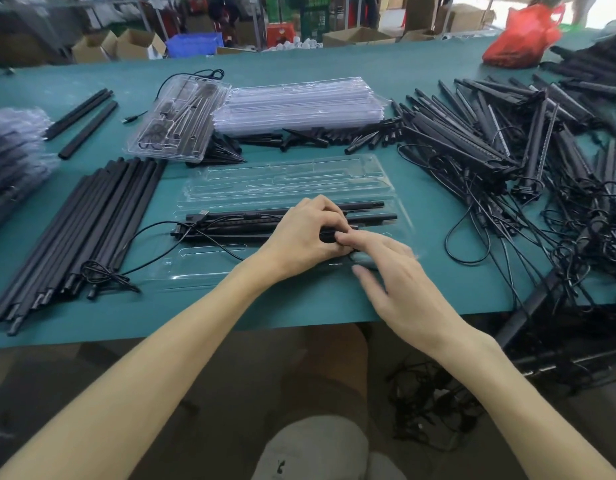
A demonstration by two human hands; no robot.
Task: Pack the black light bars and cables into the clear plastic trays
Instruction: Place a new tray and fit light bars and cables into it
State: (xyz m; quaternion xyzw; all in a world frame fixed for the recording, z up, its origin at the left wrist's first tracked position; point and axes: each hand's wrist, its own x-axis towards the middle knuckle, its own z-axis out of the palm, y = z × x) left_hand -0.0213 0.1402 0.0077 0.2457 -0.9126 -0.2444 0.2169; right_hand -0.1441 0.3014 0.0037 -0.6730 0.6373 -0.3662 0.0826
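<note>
Black light bars and black cables lie on a teal table beside clear trays and a red bag.

open tray on the table
light bars in it; tray stack at twelve o'clock, rods at nine, bar heap at three

Left hand around black light bars in clear tray, right hand alongside

table | clear trays | black bars | cables | red bag
</note>
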